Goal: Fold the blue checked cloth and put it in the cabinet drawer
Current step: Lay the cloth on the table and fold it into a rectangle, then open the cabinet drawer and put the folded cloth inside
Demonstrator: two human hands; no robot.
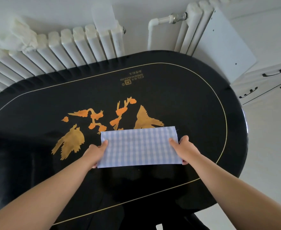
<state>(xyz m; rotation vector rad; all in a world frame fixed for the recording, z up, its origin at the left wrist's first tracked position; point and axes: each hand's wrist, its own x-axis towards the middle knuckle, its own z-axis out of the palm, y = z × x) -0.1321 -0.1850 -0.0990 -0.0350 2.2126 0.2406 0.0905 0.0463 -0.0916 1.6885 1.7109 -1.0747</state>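
**Operator:** Nearest to me are my two bare forearms, coming in from the bottom corners. My left hand (97,151) grips the left short edge of the blue checked cloth (140,146), thumb on top, the other fingers tucked under the fabric where I can't see them. My right hand (183,149) grips the right short edge the same way; only its thumb and knuckles show.

**Observer:** Where does the cloth sit?

**Operator:** It is a flat rectangle stretched between my hands, over the near half of the black oval table (194,100), towards the right end. Whether it rests on the top or hangs just above it I can't tell. It looks folded, but I can't count the layers.

**Observer:** Anything covered?

**Operator:** Its far edge overlaps the lower part of the gold bird and orange blossom painting (120,120). The table's left end and near edge are cut off by the frame.

**Observer:** And the cabinet?

**Operator:** A white cabinet (267,83) stands beyond the table's right end, with dark handles on closed fronts; it is partly cut off. White radiators (62,47) run behind the far edge, and a white board (222,45) leans by them.
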